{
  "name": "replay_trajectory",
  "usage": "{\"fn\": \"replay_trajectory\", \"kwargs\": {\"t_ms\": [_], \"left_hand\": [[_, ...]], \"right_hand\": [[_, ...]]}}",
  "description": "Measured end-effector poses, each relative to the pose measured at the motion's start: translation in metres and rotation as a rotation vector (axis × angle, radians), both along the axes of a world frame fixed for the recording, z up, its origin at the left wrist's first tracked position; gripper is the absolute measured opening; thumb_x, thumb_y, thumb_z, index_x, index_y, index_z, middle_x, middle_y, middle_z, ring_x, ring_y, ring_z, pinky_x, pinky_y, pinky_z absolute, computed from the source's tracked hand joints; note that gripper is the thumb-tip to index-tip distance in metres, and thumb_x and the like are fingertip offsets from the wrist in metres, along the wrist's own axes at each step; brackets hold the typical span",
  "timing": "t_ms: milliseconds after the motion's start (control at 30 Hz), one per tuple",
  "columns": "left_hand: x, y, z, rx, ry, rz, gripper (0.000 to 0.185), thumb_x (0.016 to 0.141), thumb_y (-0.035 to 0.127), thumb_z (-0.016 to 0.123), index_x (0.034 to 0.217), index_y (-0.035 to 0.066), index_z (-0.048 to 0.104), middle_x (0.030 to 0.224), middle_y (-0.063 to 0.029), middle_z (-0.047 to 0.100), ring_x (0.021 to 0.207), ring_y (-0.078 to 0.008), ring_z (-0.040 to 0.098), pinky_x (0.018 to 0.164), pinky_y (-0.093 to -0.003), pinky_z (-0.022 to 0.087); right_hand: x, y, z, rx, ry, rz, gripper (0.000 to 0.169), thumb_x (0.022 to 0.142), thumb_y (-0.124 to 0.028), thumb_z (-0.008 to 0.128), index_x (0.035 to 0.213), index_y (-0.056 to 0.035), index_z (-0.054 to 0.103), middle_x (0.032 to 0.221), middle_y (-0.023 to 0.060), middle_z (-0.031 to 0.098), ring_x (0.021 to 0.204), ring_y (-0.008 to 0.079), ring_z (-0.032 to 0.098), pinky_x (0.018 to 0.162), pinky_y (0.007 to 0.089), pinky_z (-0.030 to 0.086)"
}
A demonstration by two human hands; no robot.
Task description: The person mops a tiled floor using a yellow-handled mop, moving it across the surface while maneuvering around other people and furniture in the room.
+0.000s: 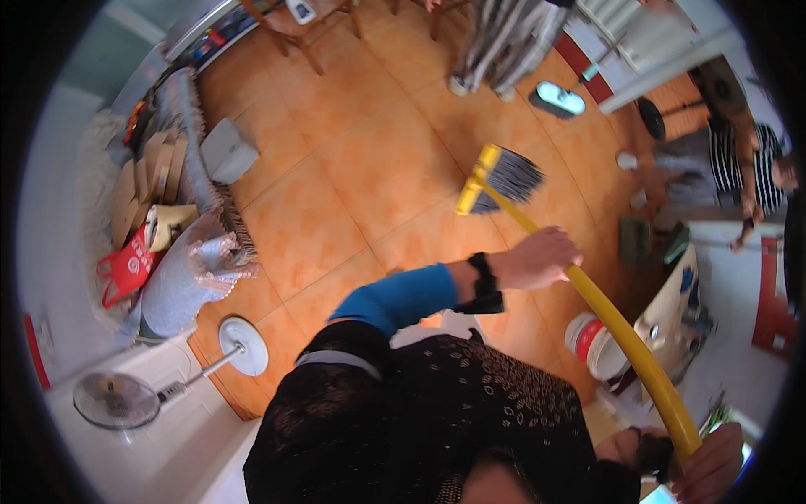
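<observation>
A broom with a yellow handle [614, 318] slants across the view from the lower right to the middle. Its yellow head with dark grey bristles [507, 181] is at the orange tiled floor. My left hand [543, 257], its wrist in a black band and its forearm in a blue sleeve, is closed around the handle's lower part. Near the upper end, at the lower right rim of the view, my right hand [710, 465] grips the handle, its fingers partly blurred.
A standing fan [116, 400] and a covered seat with cardboard [173, 167] and a red bag [129, 264] are left. A grey bin [228, 151] stands beside it. People [504, 44] [749, 164] are ahead and right; a light-blue broom head [559, 99] and white bucket [595, 345] are also right.
</observation>
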State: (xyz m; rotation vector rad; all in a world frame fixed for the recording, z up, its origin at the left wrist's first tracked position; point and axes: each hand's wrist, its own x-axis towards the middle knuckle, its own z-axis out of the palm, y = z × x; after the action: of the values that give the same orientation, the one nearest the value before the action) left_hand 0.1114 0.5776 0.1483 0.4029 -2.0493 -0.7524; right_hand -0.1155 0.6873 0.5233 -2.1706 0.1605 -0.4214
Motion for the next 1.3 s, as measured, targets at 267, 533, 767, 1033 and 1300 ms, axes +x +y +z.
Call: {"fn": "replay_trajectory", "kwargs": {"t_ms": [267, 533, 767, 1033, 1300], "left_hand": [[0.171, 0.078, -0.033, 0.374, -0.366, 0.125, 0.027, 0.071, 0.008, 0.073, 0.094, 0.004, 0.06, 0.093, -0.0117, 0.06, 0.092, -0.0341, 0.056, 0.081, -0.0422, 0.046], [0.318, 0.145, -0.202, 0.77, -0.594, 0.477, 0.024, 0.071, -0.005, 0.069, 0.09, 0.004, 0.06, 0.089, -0.015, 0.061, 0.088, -0.0372, 0.057, 0.074, -0.0418, 0.046], [0.183, 0.095, -0.215, 0.637, -0.283, 0.386, 0.017, 0.075, -0.008, 0.061, 0.086, 0.005, 0.06, 0.087, -0.0135, 0.062, 0.083, -0.0312, 0.06, 0.073, -0.0381, 0.047], [-0.125, 0.001, -0.193, 0.456, -0.011, 0.125, 0.018, 0.068, -0.007, 0.06, 0.079, 0.008, 0.06, 0.082, -0.0092, 0.065, 0.078, -0.0328, 0.062, 0.067, -0.0415, 0.048], [-0.352, -0.048, -0.162, 0.391, 0.07, -0.357, 0.014, 0.076, 0.0, 0.062, 0.086, 0.009, 0.067, 0.087, -0.0094, 0.067, 0.088, -0.0312, 0.063, 0.077, -0.0402, 0.05]], "right_hand": [[0.051, -0.019, -0.103, 0.593, -0.21, 0.092, 0.018, 0.087, -0.026, 0.073, 0.096, -0.0113, 0.068, 0.072, -0.0002, 0.062, 0.059, 0.0146, 0.06, 0.059, 0.0268, 0.051], [0.174, -0.029, -0.257, 0.916, -0.234, -0.454, 0.018, 0.081, -0.001, 0.072, 0.094, -0.0034, 0.06, 0.103, 0.008, 0.063, 0.106, 0.022, 0.059, 0.091, 0.0357, 0.046], [0.056, -0.046, -0.24, 0.801, -0.279, -0.616, 0.019, 0.078, -0.001, 0.074, 0.093, -0.0018, 0.062, 0.096, 0.009, 0.066, 0.104, 0.0259, 0.063, 0.092, 0.0384, 0.049], [-0.117, -0.017, -0.165, 0.31, -0.196, -1.108, 0.024, 0.065, -0.015, 0.076, 0.084, -0.0032, 0.065, 0.087, 0.0134, 0.067, 0.088, 0.0302, 0.066, 0.084, 0.0405, 0.054], [-0.194, 0.023, -0.137, -0.237, 0.096, -1.264, 0.035, 0.074, -0.035, 0.076, 0.084, -0.0077, 0.056, 0.081, 0.0086, 0.058, 0.084, 0.0263, 0.061, 0.07, 0.0377, 0.048]]}}
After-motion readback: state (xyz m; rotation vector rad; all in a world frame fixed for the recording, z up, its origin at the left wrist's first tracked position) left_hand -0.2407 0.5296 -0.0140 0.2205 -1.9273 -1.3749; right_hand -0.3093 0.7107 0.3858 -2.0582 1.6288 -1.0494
